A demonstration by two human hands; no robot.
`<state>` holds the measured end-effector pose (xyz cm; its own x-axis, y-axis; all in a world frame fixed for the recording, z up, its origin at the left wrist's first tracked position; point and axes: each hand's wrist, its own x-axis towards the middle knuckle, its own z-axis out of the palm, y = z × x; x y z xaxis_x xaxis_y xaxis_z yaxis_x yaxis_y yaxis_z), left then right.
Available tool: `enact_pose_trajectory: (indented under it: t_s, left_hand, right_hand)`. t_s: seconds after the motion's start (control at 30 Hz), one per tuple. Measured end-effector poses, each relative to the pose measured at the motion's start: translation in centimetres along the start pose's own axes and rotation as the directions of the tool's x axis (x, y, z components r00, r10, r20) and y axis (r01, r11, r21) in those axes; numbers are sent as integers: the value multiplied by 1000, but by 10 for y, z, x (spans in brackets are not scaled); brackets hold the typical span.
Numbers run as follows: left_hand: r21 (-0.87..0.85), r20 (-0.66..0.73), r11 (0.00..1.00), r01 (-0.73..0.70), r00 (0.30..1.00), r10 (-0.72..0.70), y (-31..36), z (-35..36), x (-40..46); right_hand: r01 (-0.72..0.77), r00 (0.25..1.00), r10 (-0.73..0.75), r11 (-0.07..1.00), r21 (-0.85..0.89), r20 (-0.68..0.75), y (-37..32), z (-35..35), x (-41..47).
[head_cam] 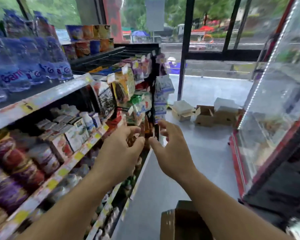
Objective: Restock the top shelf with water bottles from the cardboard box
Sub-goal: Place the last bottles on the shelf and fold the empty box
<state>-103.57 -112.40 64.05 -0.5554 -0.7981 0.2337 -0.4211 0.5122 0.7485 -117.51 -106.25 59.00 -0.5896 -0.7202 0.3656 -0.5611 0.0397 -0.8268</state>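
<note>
While both hands (121, 149) hang empty, cardboard box (182, 222) sits below.

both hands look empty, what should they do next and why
Probably lower both hands to the cardboard box for another bottle. The left hand and right hand are open and empty in mid-air, the box sits open on the floor just below, and the water bottles already stand on the top shelf.
</note>
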Motion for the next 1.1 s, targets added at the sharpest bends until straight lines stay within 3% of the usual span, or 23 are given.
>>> enact_pose_trajectory:
  t_s: [0.27, 0.53, 0.83, 0.97, 1.1]
  left_hand:
    - [-61, 158, 988, 140, 979, -129, 8, 151, 13]
    - [-112, 289, 935, 336, 912, -293, -54, 295, 37]
    - [44, 430, 902, 430, 806, -406, -211, 464, 12]
    - [227, 468, 848, 478, 710, -526, -311, 538, -12]
    - [459, 476, 754, 470, 586, -656, -412, 591, -36]
  right_hand:
    - [-144, 988, 149, 983, -116, 39, 131, -77, -9]
    - [-353, 924, 370, 922, -160, 96, 266, -61, -10]
    - [-480, 838, 537, 809, -338, 95, 472, 16, -74]
    - [-507, 794, 596, 756, -413, 117, 562, 53, -111]
    - [-444, 799, 582, 739, -507, 149, 638, 83, -130]
